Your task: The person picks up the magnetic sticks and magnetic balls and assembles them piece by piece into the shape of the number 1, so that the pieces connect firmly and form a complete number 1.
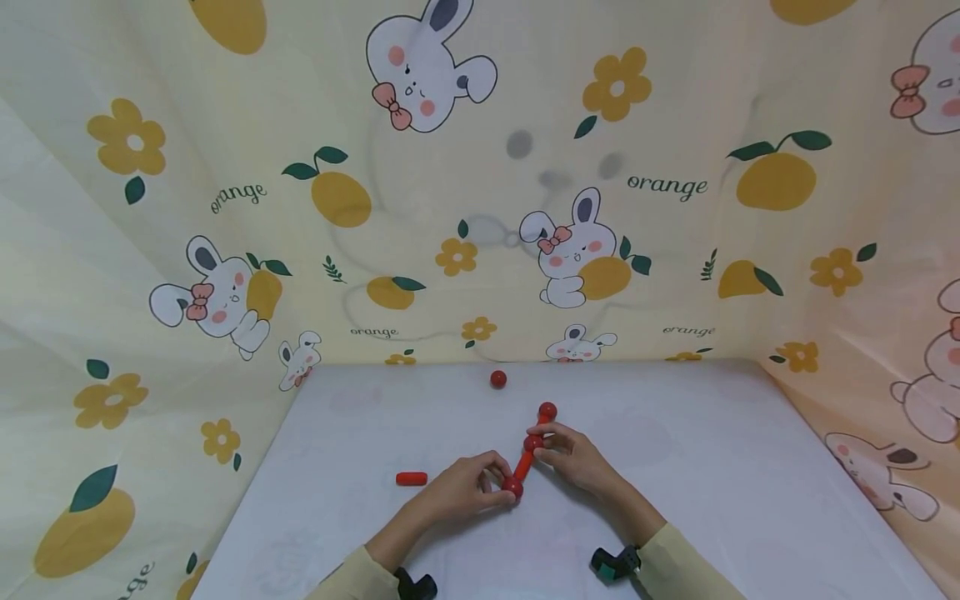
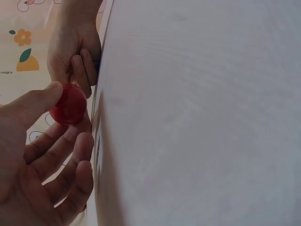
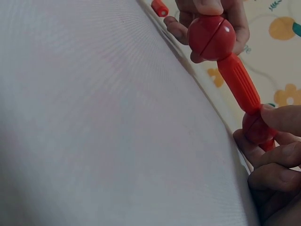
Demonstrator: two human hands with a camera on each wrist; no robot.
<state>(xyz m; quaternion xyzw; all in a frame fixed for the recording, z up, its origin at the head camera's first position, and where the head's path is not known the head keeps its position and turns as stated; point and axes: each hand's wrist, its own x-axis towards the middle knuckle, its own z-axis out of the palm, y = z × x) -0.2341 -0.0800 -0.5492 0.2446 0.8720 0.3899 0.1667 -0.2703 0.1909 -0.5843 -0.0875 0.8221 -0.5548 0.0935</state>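
Note:
Two red rods and three red balls form one straight chain, slanting away from me over the white table. My left hand (image 1: 459,490) pinches the near end ball (image 1: 513,488) between thumb and fingers; the left wrist view shows this glossy ball (image 2: 68,106) close up. With thumb and fingertips, my right hand (image 1: 581,460) holds the middle ball (image 1: 533,444). A ribbed red rod (image 3: 240,84) joins these two balls. Beyond the right fingers is the far end ball (image 1: 547,411), on a second rod partly hidden by them.
A loose red rod (image 1: 411,478) lies left of my left hand. Farther back on the table (image 1: 675,433), near the curtain, sits a loose red ball (image 1: 498,379). A printed curtain (image 1: 480,283) encloses the back and sides.

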